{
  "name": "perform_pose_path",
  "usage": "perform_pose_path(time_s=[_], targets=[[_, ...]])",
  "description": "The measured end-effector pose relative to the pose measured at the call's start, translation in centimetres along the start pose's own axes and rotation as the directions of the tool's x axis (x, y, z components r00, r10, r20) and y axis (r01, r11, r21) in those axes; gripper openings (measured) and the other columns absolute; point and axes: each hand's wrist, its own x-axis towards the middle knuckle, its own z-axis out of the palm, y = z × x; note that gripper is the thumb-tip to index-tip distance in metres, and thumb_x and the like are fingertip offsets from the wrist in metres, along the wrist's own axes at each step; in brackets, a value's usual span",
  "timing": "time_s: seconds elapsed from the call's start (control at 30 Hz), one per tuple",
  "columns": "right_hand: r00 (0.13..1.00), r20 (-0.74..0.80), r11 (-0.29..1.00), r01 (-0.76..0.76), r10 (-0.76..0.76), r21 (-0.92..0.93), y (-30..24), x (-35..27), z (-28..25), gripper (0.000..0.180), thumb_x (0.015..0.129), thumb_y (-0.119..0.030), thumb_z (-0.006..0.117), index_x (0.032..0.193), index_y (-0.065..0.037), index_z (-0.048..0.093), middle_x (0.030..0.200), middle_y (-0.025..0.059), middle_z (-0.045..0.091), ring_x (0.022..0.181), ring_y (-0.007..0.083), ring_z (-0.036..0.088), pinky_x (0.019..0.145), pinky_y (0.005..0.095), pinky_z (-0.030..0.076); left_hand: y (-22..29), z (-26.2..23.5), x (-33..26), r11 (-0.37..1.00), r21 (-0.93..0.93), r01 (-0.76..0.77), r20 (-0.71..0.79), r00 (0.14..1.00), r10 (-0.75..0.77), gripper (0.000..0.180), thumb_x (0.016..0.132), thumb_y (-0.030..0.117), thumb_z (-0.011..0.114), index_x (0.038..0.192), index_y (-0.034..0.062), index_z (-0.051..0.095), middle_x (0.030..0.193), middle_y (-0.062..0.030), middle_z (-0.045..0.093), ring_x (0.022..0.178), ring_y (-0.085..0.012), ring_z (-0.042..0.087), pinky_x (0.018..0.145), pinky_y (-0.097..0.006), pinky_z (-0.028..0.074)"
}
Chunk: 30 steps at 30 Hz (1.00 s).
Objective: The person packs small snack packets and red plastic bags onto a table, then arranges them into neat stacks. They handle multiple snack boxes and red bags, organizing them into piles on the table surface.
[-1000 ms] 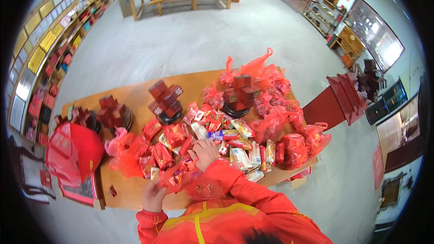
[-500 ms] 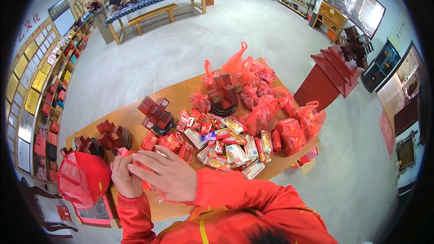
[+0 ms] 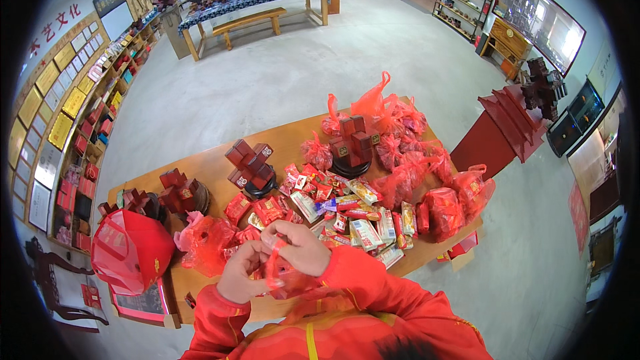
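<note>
Close to my body at the table's near edge, both my hands grip a thin red plastic bag (image 3: 291, 280). My left hand (image 3: 241, 275) has its fingers closed on the bag from the left. From the right, my right hand (image 3: 298, 248) pinches its gathered top. What the bag holds is hard to make out. Left of my hands lies another crumpled red bag (image 3: 205, 245) and some red packets. Just beyond my right hand spreads a heap of wrapped snacks (image 3: 363, 230) in red, white and yellow.
Several tied red bags (image 3: 407, 173) crowd the right of the wooden table (image 3: 293, 135). Dark red interlocking-block ornaments (image 3: 250, 167) stand along its far side. A red cap-like item (image 3: 130, 253) is at the left corner, and a red pedestal (image 3: 497, 133) stands off to the right.
My hands have moved right and nearer my body. The crumpled bag on the left, mostly covered by them before, now shows. The whole view has shifted slightly.
</note>
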Motion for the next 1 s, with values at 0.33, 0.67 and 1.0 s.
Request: perform_pose_path(time_s=[0.33,0.67,1.0], targets=[[0.968,-0.148,0.953,0.159,-0.201,-0.257,-0.4,-2.7,2.1,0.024,0.098,-0.01,0.057,0.121,-0.005,0.06,0.107,0.0126,0.067,0.092,0.0273,0.069,0.079,0.0336,0.053,-1.3,1.6,0.4,0.846,-0.533,0.023,-0.073,0.995,-0.073,0.035,0.087,-0.005,0.053,0.121,-0.004,0.061,0.106,-0.0111,0.068,0.103,-0.0187,0.064,0.096,-0.032,0.047],[0.848,-0.333,0.868,0.255,-0.412,-0.425,-0.6,-3.5,0.1,0.026,0.101,-0.015,0.056,0.121,-0.001,0.058,0.094,0.0104,0.068,0.091,0.0191,0.067,0.078,0.0326,0.052,-1.2,-2.8,-0.9,0.374,-0.927,0.028,-0.078,0.961,-0.266,0.016,0.09,0.007,0.052,0.103,0.011,0.061,0.087,-0.0028,0.066,0.086,-0.0216,0.063,0.082,-0.037,0.049],[0.873,-0.409,0.958,0.189,-0.265,-0.218,0.5,-5.5,-0.4,0.03,0.106,-0.025,0.044,0.115,-0.001,0.059,0.097,0.0052,0.061,0.079,0.0109,0.058,0.072,0.0265,0.049,-0.6,-4.5,-2.4,0.844,-0.501,-0.191,-0.296,0.954,0.041,0.017,0.094,0.002,0.056,0.111,0.002,0.061,0.091,-0.0031,0.065,0.084,-0.0118,0.062,0.079,-0.025,0.049]])
